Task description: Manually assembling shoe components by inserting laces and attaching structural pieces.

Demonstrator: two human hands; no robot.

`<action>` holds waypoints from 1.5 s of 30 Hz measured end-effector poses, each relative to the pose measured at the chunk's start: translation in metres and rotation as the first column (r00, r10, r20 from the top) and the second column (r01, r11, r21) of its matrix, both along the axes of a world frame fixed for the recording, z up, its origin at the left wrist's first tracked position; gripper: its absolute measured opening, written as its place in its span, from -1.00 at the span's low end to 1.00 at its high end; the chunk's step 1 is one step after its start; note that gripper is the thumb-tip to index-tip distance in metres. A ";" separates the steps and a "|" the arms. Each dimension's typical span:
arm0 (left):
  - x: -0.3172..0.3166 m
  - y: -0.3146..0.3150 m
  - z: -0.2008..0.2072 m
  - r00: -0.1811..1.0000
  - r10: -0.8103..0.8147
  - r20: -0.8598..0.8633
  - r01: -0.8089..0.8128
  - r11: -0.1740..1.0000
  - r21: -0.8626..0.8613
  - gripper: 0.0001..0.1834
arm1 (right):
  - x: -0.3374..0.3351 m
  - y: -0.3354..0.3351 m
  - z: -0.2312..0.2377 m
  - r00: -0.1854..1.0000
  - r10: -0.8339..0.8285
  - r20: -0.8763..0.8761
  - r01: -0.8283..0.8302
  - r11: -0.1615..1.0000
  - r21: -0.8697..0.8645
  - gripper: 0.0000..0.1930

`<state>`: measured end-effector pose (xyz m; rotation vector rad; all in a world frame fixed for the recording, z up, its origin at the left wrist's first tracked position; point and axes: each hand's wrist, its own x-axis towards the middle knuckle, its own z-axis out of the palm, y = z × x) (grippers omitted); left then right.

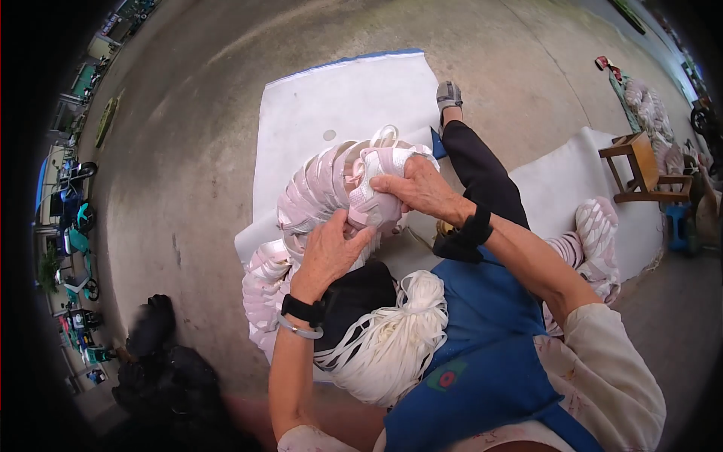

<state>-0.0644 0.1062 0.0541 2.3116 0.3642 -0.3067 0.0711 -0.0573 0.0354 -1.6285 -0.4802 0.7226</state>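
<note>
A pink-and-white shoe upper (367, 167) is held over my lap. My right hand (425, 190) grips its right side, with the thumb on top and the fingers curled beneath. At its lower edge my left hand (330, 248) is closed, thumb and fingertips pinching the pink material; whether a lace end is between them is hidden. Beyond my left hand a curved row of nested pink shoe uppers (297, 197) lies against the held one. A loose white loop (386, 134) stands up behind it. Across my lap lies a thick bundle of white shoelaces (410, 331).
More stacked uppers (263, 282) lie left of my legs, and another row (599, 230) at the right. White sheeting (339, 98) covers the concrete floor (196, 151) ahead. A wooden stool (640, 162) stands at the right; parked scooters (79, 218) line the far left.
</note>
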 end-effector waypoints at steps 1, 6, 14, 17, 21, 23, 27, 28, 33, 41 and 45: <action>0.009 0.004 0.001 0.997 -0.025 -0.079 0.028 0.999 0.041 -0.51 | 0.009 0.007 -0.005 0.998 0.026 0.050 -0.023 0.998 -0.063 -0.63; 0.031 0.020 -0.033 0.994 -0.059 -0.092 0.065 0.996 0.068 -0.33 | 0.028 0.030 -0.009 0.998 0.017 0.060 -0.004 0.979 -0.205 -0.55; 0.057 0.044 -0.051 0.983 -0.083 -0.164 0.058 0.986 -0.154 -0.44 | 0.052 0.031 -0.037 0.989 -0.104 -0.104 0.087 0.983 -0.160 -0.54; 0.069 0.051 -0.057 0.971 -0.101 -0.216 0.056 0.977 -0.205 -0.46 | 0.064 0.038 -0.045 0.985 -0.133 -0.110 0.114 0.981 -0.156 -0.53; 0.077 0.063 -0.064 0.980 -0.094 -0.173 0.052 0.971 -0.231 -0.45 | 0.072 0.047 -0.043 0.987 -0.123 -0.103 0.098 0.972 -0.215 -0.53; 0.084 0.065 -0.061 0.980 -0.124 -0.158 0.089 0.973 -0.212 -0.47 | 0.078 0.046 -0.043 0.989 -0.114 -0.097 0.091 0.971 -0.220 -0.53; 0.099 0.059 -0.049 0.957 -0.188 -0.219 0.169 0.980 -0.102 -0.51 | 0.081 0.035 -0.044 0.984 -0.078 -0.162 0.042 0.976 -0.213 -0.52; 0.101 0.058 -0.052 0.955 -0.208 -0.213 0.178 0.972 -0.151 -0.52 | 0.081 0.033 -0.042 0.978 -0.070 -0.194 0.027 0.976 -0.216 -0.53; 0.103 0.052 -0.075 0.960 -0.251 -0.122 0.202 0.927 -0.315 -0.49 | 0.091 0.016 -0.057 0.962 -0.063 -0.266 0.032 0.992 -0.120 -0.57; 0.136 0.080 -0.110 0.960 -0.191 -0.204 0.053 0.842 -0.536 -0.51 | 0.100 0.007 -0.059 0.946 -0.027 -0.324 -0.003 0.996 -0.092 -0.64; 0.147 0.135 -0.142 0.978 0.202 0.046 -0.198 0.978 -0.070 -0.35 | 0.110 -0.005 -0.063 0.929 -0.069 -0.364 0.032 0.994 -0.108 -0.65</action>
